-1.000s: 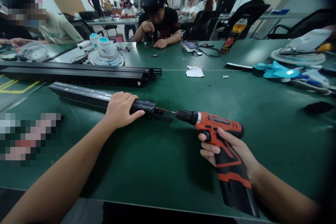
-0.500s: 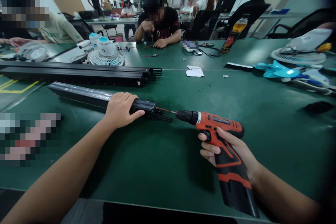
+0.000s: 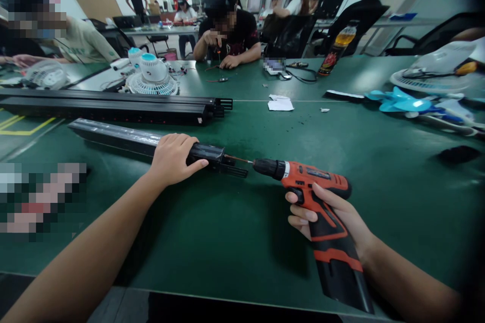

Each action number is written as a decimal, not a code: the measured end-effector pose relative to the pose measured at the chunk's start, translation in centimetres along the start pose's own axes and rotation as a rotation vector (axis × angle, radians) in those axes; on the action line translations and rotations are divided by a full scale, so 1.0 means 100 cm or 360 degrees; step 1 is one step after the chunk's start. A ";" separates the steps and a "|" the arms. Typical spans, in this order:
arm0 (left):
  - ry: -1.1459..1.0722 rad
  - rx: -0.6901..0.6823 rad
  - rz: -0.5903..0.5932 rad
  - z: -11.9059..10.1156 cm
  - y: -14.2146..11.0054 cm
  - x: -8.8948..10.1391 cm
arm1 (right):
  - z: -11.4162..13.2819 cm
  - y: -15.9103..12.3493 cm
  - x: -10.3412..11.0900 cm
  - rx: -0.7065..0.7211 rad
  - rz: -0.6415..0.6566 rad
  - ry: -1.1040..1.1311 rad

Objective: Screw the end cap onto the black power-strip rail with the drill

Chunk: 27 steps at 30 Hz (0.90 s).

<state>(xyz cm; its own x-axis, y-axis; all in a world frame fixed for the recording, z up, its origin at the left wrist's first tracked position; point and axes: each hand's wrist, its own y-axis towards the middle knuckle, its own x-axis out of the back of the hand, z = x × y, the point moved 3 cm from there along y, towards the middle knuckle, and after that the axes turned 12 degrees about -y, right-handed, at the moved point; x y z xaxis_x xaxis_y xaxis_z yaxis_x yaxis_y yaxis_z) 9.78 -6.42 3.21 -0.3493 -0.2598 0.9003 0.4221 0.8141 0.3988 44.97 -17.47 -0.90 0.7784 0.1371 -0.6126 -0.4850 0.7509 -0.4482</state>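
Note:
My left hand (image 3: 173,157) is wrapped over the near end of a long black power strip (image 3: 121,137) that lies on the green table (image 3: 235,222). My right hand (image 3: 326,212) grips the handle of an orange and black cordless drill (image 3: 322,212). The drill's thin bit (image 3: 238,159) reaches left into the end cap of the strip, just right of my left fingers.
Two more long black strips (image 3: 109,104) lie behind. Small white fans (image 3: 152,76) stand at the back left, blue fan blades (image 3: 401,103) and a fan grille (image 3: 430,81) at the right. Paper scraps (image 3: 280,104) and a bottle (image 3: 337,48) sit mid-table. Several people sit around.
None on my side: both hands, the strip and the drill stay put. People in the background shift slightly.

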 end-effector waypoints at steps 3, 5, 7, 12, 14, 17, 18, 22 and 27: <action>0.0001 -0.0005 -0.0007 0.000 0.000 0.000 | 0.001 0.000 -0.002 0.0007 -0.0002 -0.0026; -0.0003 -0.0002 -0.0007 0.000 0.000 0.000 | 0.002 -0.001 -0.004 0.0015 0.0000 -0.0060; -0.0007 0.0004 -0.0002 0.000 0.000 0.000 | 0.003 -0.001 -0.005 0.0034 -0.0001 -0.0088; -0.0025 0.0010 0.0000 -0.001 0.000 0.001 | 0.002 -0.001 -0.004 0.0002 0.0019 -0.0065; -0.0035 0.0016 -0.0004 -0.001 0.000 0.001 | 0.001 0.000 -0.002 0.0006 0.0001 -0.0054; -0.0037 0.0017 -0.0012 -0.001 0.000 0.001 | 0.000 0.000 0.000 -0.0001 -0.0012 -0.0063; -0.0033 0.0015 -0.0014 -0.001 0.000 0.001 | 0.000 0.000 0.000 0.0002 -0.0017 -0.0064; 0.0000 -0.0001 -0.0004 -0.001 0.000 0.001 | 0.001 -0.001 -0.002 0.0012 -0.0020 -0.0046; -0.0007 -0.0011 0.0010 0.000 0.000 0.001 | 0.002 -0.001 -0.004 0.0000 0.0002 0.0000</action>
<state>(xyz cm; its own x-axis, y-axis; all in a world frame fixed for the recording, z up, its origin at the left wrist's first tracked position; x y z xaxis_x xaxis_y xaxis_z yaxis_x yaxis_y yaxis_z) 9.76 -6.43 3.30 -0.3502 -0.2525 0.9020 0.4302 0.8121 0.3943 44.80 -17.46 -0.42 0.7779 0.1378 -0.6131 -0.4858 0.7508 -0.4476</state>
